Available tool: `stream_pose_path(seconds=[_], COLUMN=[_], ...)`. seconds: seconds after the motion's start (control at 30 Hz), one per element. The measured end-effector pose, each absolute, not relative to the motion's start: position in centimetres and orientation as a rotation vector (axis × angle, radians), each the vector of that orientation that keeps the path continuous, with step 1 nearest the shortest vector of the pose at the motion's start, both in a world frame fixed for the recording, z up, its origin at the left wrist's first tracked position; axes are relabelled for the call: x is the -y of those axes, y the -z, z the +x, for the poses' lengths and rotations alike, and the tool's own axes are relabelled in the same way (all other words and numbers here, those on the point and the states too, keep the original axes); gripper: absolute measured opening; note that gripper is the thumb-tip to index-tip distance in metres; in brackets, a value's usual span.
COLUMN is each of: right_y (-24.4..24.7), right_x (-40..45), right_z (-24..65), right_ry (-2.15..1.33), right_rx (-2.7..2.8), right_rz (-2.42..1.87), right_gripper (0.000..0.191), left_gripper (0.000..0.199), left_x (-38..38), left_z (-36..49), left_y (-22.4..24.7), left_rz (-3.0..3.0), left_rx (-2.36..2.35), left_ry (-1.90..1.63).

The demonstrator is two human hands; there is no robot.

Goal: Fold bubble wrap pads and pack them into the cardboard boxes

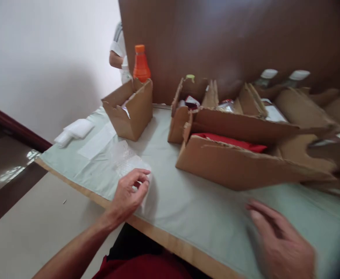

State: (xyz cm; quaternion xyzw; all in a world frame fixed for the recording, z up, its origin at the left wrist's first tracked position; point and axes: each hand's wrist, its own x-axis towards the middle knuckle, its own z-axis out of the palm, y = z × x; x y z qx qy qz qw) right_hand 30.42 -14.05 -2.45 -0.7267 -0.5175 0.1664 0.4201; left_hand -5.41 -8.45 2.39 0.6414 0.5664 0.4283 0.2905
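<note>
My left hand (132, 190) is over the table near its front edge, thumb and forefinger closed on a clear bubble-wrap bag (125, 157). The bag spreads out behind the fingers, and a bit of it hangs below them. My right hand (283, 240) hovers at the lower right, in front of a long cardboard box (233, 162) with a red packet (230, 141) inside. Motion blurs this hand; thumb and forefinger lie near each other, and I see nothing between them.
A smaller cardboard box (133, 120) stands at the back left, an orange bottle (141, 66) behind it. Folded white plastic (78, 128) and a flat clear sheet (97, 141) lie left on the cloth-covered table (187, 217). More cardboard boxes line the back right. A person's arm (116, 58) shows behind.
</note>
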Motion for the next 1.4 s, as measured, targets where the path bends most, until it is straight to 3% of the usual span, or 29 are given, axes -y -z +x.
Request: stream_pose_path(seconds=[0.13, 0.27, 0.37, 0.47, 0.7, 0.9, 1.0, 1.2, 1.3, 1.4], right_y=[0.1, 0.1, 1.0, 1.9, 1.7, -0.3, -0.3, 0.6, 1.3, 2.3], right_x=[15.5, 15.5, 15.2, 15.1, 15.0, 13.9, 13.5, 14.0, 13.7, 13.0], right_z=[25.8, 24.8, 24.8, 24.3, 23.6, 28.2, 31.2, 30.3, 26.0, 22.0], right_ry=[-1.063, -1.193, -1.11, -0.949, -0.826, -0.768, -0.524, 0.049, 0.011, -0.148], right_rx=[1.24, 1.236, 1.262, 1.379, 1.54, 1.646, 1.675, 1.703, 1.902, 2.172], right_rz=[-1.588, -1.509, -1.597, -1.672, -1.708, -1.839, -1.971, -1.819, -1.669, -1.608], right_gripper=[0.055, 0.066, 0.066, 0.051, 0.037, 0.037, 0.037, 0.033, 0.037, 0.046], left_gripper=[0.011, 0.015, 0.017, 0.018, 0.042, 0.051, 0.053, 0.033, 0.039, 0.054], left_x=[11.2, 13.2, 12.5, 9.2, 3.0, 6.5, 7.7, 8.9, 9.4, 9.5], left_z=[1.6, 4.9, 4.0, 0.9, -4.9, -3.6, -3.6, -2.5, 0.4, 3.0], left_y=[-0.6, -0.2, -0.3, 0.1, 1.8, 0.9, 0.2, -1.0, -0.5, 1.2], left_rz=[1.531, 1.549, 1.804, 2.097, 2.246, 2.161, 2.165, 2.364, 2.534, 2.687], left_rx=[-1.178, -0.979, -1.073, -1.35, -1.903, -1.773, -1.69, -1.577, -1.325, -1.131], left_ry=[-0.945, -0.802, -0.907, -0.983, -0.628, -0.455, -0.392, -0.776, -0.798, -0.582])
